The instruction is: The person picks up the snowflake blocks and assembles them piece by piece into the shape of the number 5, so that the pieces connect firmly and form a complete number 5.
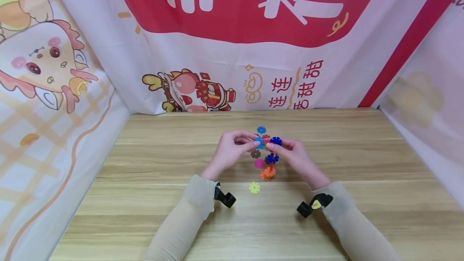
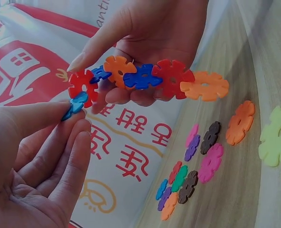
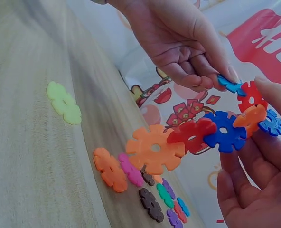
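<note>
My left hand (image 1: 230, 150) pinches a light blue snowflake disc (image 2: 76, 105) between thumb and fingers. Its edge meets a red snowflake disc (image 2: 77, 84) at the end of a chain of slotted plastic discs. My right hand (image 1: 297, 158) grips that chain near the same end, thumb at the red disc and fingers curled behind the others. From there the chain runs through blue, orange, blue (image 3: 225, 140) and red (image 3: 190, 137) discs to an orange disc (image 3: 143, 154) hanging at its free end. Both hands are raised over the table, close together.
Loose discs lie on the wooden table (image 1: 163, 212) below the hands: a yellow-green one (image 1: 254, 187) nearest me, then orange (image 2: 240, 123), pink (image 2: 210, 164), brown (image 2: 188, 187) and several smaller-looking ones farther off. Printed cloth (image 1: 224, 75) stands behind the table and along both sides.
</note>
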Tool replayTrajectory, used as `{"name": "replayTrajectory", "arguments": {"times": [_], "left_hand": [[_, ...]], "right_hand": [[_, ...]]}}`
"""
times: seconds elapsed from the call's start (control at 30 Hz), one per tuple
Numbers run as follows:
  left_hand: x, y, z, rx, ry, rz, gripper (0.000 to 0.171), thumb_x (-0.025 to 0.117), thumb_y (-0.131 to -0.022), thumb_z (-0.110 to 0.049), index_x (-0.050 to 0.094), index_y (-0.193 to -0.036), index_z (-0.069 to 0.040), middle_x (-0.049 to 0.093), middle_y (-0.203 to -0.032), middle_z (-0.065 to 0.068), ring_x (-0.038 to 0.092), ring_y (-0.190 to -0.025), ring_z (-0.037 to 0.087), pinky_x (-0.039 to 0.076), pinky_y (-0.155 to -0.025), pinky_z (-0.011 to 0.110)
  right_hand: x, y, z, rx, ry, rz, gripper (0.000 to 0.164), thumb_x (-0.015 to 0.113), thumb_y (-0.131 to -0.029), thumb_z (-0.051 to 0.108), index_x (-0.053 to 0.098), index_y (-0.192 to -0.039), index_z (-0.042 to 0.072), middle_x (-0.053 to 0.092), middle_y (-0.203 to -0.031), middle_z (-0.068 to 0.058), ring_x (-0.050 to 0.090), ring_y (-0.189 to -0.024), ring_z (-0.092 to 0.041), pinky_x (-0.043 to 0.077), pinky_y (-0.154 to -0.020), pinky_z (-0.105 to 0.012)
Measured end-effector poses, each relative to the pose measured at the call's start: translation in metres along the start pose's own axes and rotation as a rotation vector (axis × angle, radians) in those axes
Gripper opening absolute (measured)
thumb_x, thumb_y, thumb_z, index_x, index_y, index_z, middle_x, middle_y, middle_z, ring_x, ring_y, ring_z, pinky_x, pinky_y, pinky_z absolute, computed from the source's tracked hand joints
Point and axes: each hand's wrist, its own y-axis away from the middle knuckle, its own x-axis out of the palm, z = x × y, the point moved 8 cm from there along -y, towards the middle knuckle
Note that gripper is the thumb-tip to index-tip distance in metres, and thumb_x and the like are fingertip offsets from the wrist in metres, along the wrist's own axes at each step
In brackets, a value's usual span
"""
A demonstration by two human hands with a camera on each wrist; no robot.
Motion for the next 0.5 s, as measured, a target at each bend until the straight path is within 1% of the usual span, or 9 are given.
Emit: {"name": "replayTrajectory", "arguments": {"times": [0.07,0.2,0.27,0.33,0.43,0.5], "left_hand": [[0.001,0.000,0.000,-0.005,0.009,0.007,0.017,0.079,-0.093,-0.022,0.076,-0.105,-0.011,0.075,-0.091,0.001,0.072,-0.082,0.021,0.058,-0.083,0.052],[0.001,0.000,0.001,-0.018,-0.007,0.030,0.027,0.082,-0.089,-0.028,0.075,-0.111,-0.013,0.076,-0.096,-0.001,0.072,-0.088,0.018,0.058,-0.086,0.042],[-0.002,0.000,0.000,-0.014,-0.023,0.042,0.032,0.083,-0.088,-0.030,0.075,-0.114,-0.014,0.075,-0.100,-0.003,0.071,-0.092,0.017,0.057,-0.086,0.036],[-0.005,0.000,0.000,-0.008,-0.037,0.050,0.034,0.083,-0.088,-0.030,0.074,-0.116,-0.013,0.075,-0.101,-0.003,0.071,-0.093,0.017,0.057,-0.085,0.034],[-0.007,0.003,0.003,-0.001,-0.086,0.079,0.034,0.082,-0.088,-0.028,0.074,-0.116,-0.010,0.075,-0.101,-0.002,0.070,-0.092,0.017,0.057,-0.083,0.033],[-0.004,0.007,0.009,-0.003,-0.142,0.118,0.032,0.081,-0.089,-0.024,0.074,-0.116,-0.008,0.074,-0.100,-0.002,0.069,-0.090,0.016,0.057,-0.082,0.032]], "right_hand": [[-0.002,0.001,0.001,0.008,-0.007,-0.001,0.047,0.072,-0.094,0.048,0.074,-0.119,0.008,0.074,-0.114,-0.006,0.063,-0.117,-0.026,0.033,-0.110,-0.056],[-0.007,0.003,0.004,0.023,-0.027,-0.010,0.049,0.072,-0.093,0.050,0.073,-0.120,0.009,0.073,-0.117,-0.012,0.061,-0.118,-0.027,0.027,-0.113,-0.060],[-0.010,0.003,0.006,0.029,-0.034,-0.014,0.050,0.072,-0.093,0.050,0.073,-0.122,0.010,0.071,-0.119,-0.016,0.060,-0.119,-0.027,0.024,-0.114,-0.062],[-0.013,0.003,0.008,0.034,-0.033,-0.019,0.049,0.072,-0.094,0.049,0.072,-0.123,0.010,0.070,-0.121,-0.017,0.059,-0.120,-0.027,0.022,-0.114,-0.063],[-0.017,0.003,0.008,0.045,-0.030,-0.028,0.047,0.072,-0.095,0.047,0.072,-0.124,0.010,0.070,-0.122,-0.018,0.058,-0.121,-0.027,0.021,-0.114,-0.063],[-0.020,0.003,0.007,0.051,-0.036,-0.039,0.047,0.073,-0.094,0.047,0.072,-0.122,0.009,0.070,-0.121,-0.017,0.057,-0.121,-0.028,0.022,-0.114,-0.062]]}}
